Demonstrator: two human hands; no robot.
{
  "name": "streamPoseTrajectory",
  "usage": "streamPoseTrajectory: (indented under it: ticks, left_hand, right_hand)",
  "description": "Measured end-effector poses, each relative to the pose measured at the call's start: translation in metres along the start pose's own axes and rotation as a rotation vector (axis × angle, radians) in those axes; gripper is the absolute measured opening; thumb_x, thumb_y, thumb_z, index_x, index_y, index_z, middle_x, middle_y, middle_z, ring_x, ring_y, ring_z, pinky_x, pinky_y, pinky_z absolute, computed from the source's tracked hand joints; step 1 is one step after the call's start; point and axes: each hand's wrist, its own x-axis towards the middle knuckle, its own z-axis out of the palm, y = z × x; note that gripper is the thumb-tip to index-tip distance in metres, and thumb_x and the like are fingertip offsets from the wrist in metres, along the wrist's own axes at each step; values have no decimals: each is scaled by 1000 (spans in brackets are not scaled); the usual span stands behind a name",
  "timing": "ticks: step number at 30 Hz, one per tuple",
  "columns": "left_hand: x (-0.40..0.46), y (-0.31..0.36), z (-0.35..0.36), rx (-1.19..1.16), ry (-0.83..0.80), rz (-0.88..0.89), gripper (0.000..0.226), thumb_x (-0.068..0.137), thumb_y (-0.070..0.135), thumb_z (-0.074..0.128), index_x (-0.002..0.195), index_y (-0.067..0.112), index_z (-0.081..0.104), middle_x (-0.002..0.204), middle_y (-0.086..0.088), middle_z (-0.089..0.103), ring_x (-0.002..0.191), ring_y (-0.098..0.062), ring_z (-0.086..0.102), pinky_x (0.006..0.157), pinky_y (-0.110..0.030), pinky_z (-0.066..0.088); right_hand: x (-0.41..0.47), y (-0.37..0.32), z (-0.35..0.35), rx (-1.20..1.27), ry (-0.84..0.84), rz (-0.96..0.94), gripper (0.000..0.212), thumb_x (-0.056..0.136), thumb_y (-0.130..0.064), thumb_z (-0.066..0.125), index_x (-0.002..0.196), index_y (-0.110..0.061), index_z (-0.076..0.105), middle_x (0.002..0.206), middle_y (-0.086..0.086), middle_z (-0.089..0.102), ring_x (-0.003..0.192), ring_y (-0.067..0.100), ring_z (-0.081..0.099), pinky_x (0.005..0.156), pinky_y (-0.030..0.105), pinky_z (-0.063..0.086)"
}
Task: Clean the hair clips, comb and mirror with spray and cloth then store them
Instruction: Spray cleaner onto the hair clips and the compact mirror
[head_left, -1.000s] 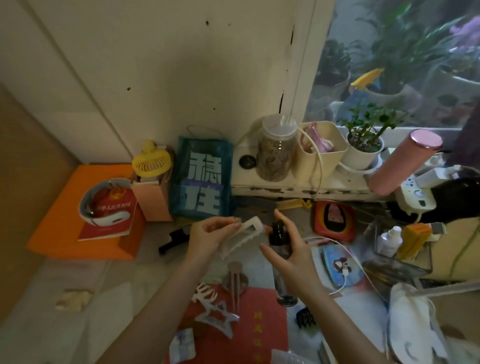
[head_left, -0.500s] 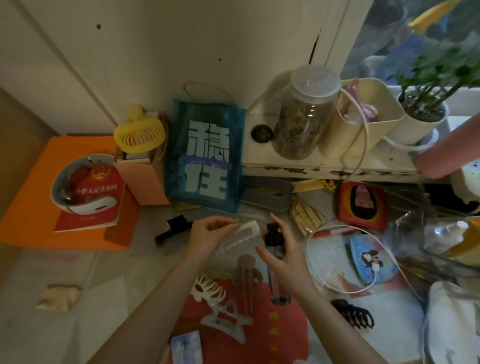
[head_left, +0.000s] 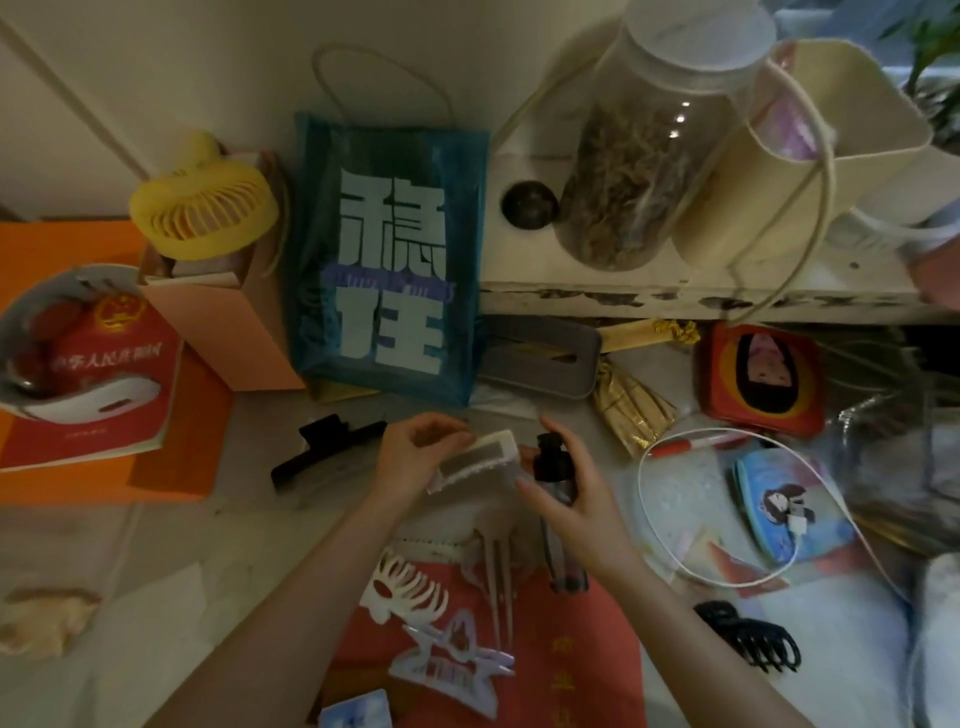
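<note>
My left hand (head_left: 410, 454) pinches a white rectangular hair clip (head_left: 478, 460) above the table. Right beside it, my right hand (head_left: 576, 501) grips a dark spray bottle (head_left: 556, 493), whose nozzle faces the clip. Below them, on a red cloth (head_left: 582, 654), lie a white claw clip (head_left: 405, 584), a pale star-shaped clip (head_left: 452, 665) and a two-pronged hair fork (head_left: 498, 582). One black clip (head_left: 324, 449) lies left of my hands. Another black claw clip (head_left: 748, 642) lies at the lower right. A small blue mirror (head_left: 784, 504) lies to the right.
A blue bag (head_left: 389, 260) stands against the wall, with a yellow fan (head_left: 202, 208) on a box to its left. A shelf holds a jar (head_left: 649, 156) and a cream bin (head_left: 831, 150). A red tin (head_left: 761, 376), white cable (head_left: 644, 488) and orange folder (head_left: 176, 467) lie around.
The view has tilted down and drawn closer to the table. My hands keep the white clip and the spray bottle together, with little change between them.
</note>
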Motion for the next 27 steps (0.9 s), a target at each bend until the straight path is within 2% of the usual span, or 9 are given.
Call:
streamPoseTrajectory:
  ticks: [2,6,10,14,18,24,27]
  left_hand:
    - [4,-3,1,2,-8,-2,10,80,12,74,89,13,71,85,7,68,77,2,61,61,-7,44]
    - [8,-7,2,-13,-5,-8,12,80,10,74,80,20,68,84,8,68,80,-4,62,64,-9,44]
    - [11,-11,3,-13,-13,0,10,79,8,74,85,14,69,83,7,67,78,-3,62,61,-3,45]
    - [12,-15,6,2,-8,-8,14,79,8,74,93,8,70,85,6,67,80,-3,61,62,-3,45]
    - [11,-16,9,20,8,5,11,80,7,73,90,10,70,90,-2,69,86,-13,64,79,-21,48]
    - [8,-12,9,15,16,-19,17,82,9,71,100,9,69,98,-3,67,92,-13,60,83,-24,44]
    - [2,-8,10,16,48,-29,22,83,13,72,105,11,69,103,-2,66,97,-14,58,86,-27,44]
  right_hand:
    - [4,5,3,-12,7,-4,62,87,-23,66,141,-30,37,121,-12,58,111,-3,56,86,14,48]
    - [8,10,5,3,15,2,61,88,-19,66,141,-28,37,118,-21,57,110,-8,55,87,11,46]
    - [10,13,8,13,26,13,60,88,-13,66,139,-29,37,113,-29,52,104,-21,50,82,2,41]
    - [11,16,9,17,22,32,61,88,-13,66,139,-27,37,114,-28,51,103,-23,49,81,1,40]
    - [9,16,8,12,22,35,62,88,-16,66,141,-26,37,117,-25,51,106,-19,50,82,2,41]
    - [0,11,-4,15,69,26,59,88,-18,67,138,-30,39,112,-22,55,103,-14,54,82,4,42]
    - [-9,4,-14,19,91,25,59,87,-20,67,137,-35,38,115,-18,59,109,-7,56,91,13,46]
